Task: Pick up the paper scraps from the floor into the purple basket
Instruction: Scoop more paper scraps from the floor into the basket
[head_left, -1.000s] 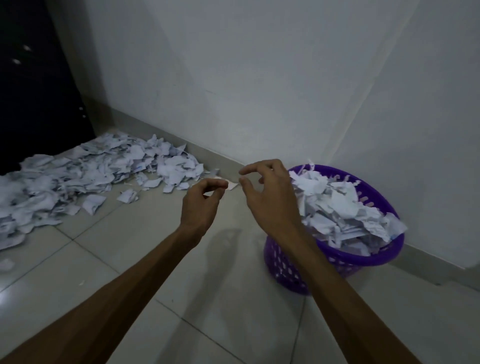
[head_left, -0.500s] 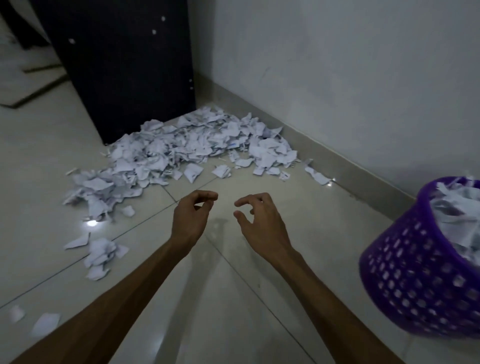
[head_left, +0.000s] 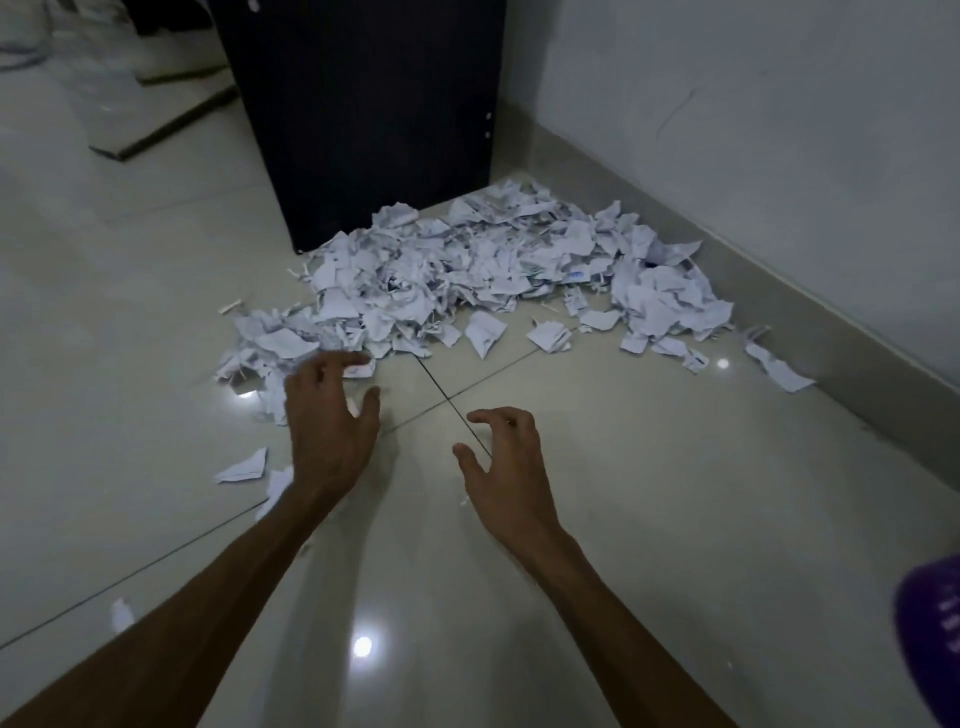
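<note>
A big heap of torn white paper scraps (head_left: 483, 270) lies on the tiled floor in front of a dark cabinet and along the wall. My left hand (head_left: 327, 421) reaches out with spread fingers over the near left edge of the heap, holding nothing. My right hand (head_left: 506, 462) hovers above bare tile a little short of the heap, fingers spread and slightly bent, empty. Only a sliver of the purple basket (head_left: 930, 634) shows at the right edge, behind and to the right of my right arm.
A dark cabinet (head_left: 363, 104) stands behind the heap. The wall and its skirting (head_left: 779, 291) run along the right. Loose scraps (head_left: 244, 467) lie left of my left wrist, another (head_left: 122, 613) nearer me. Glossy tiles spread to the left and front.
My view has swung left from the basket to the scrap heap. Both hands moved forward toward the heap and their fingers spread apart. The basket slid almost out of view at the right.
</note>
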